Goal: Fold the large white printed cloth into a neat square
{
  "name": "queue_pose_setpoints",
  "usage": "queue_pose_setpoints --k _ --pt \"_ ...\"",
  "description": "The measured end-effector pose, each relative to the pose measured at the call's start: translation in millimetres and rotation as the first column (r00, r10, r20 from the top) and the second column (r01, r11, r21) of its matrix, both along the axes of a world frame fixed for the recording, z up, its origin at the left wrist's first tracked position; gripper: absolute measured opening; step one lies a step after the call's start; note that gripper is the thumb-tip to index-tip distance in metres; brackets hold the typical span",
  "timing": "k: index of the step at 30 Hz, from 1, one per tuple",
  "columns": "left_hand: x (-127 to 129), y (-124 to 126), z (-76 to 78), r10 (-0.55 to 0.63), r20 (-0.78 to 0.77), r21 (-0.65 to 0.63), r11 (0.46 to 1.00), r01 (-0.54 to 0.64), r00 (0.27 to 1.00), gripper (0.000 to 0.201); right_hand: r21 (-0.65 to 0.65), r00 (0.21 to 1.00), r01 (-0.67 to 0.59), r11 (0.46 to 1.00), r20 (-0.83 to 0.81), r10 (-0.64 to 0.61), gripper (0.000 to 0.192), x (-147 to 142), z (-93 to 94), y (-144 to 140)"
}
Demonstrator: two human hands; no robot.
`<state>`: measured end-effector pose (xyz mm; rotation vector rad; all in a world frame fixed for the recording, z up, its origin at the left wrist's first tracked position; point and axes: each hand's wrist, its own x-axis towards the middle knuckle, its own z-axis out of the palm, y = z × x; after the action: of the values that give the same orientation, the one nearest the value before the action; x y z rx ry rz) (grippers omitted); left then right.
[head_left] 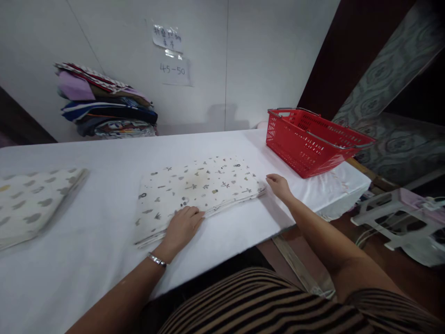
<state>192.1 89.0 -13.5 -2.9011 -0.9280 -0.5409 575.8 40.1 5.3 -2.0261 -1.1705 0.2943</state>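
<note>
A white cloth [194, 185] with small grey prints lies folded in a flat rectangle on the white-covered table [111, 185]. My left hand [183, 226] rests on its near edge, fingers laid flat over the top layer. Just off the cloth's right end is my right hand [278, 185], its fingers curled together above the tabletop. Whether anything is between those fingertips I cannot make out. Another folded cloth [38, 199], white with larger grey shapes, lies at the far left.
A red plastic basket [306, 144] stands at the table's back right corner. Stacked folded clothes [107, 104] sit by the wall at the back left. Paper signs [168, 39] hang on the wall. A pale plastic stool [399, 213] stands on the floor at right.
</note>
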Motion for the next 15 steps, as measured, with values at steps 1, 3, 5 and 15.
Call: queue_pose_setpoints --k 1,3,5,15 --pt "0.0 -0.1 0.0 0.001 0.008 -0.003 1.000 -0.001 1.000 0.028 -0.111 0.996 0.031 0.993 -0.082 -0.040 0.020 6.0 2.9 0.2" --pt "-0.1 -0.4 0.1 -0.001 0.030 -0.015 1.000 0.002 1.000 0.028 -0.273 0.980 0.008 0.962 -0.188 -0.062 0.024 11.8 7.4 1.1" --pt "-0.1 -0.5 0.1 -0.003 0.049 -0.026 1.000 0.004 0.999 0.027 -0.354 0.971 -0.036 0.934 -0.235 -0.052 0.029 12.1 10.2 3.0" --pt "-0.3 0.1 -0.3 -0.006 0.021 -0.013 1.000 0.006 1.000 0.026 -0.554 0.955 -0.135 0.822 -0.295 -0.042 0.037 -1.9 29.4 16.7"
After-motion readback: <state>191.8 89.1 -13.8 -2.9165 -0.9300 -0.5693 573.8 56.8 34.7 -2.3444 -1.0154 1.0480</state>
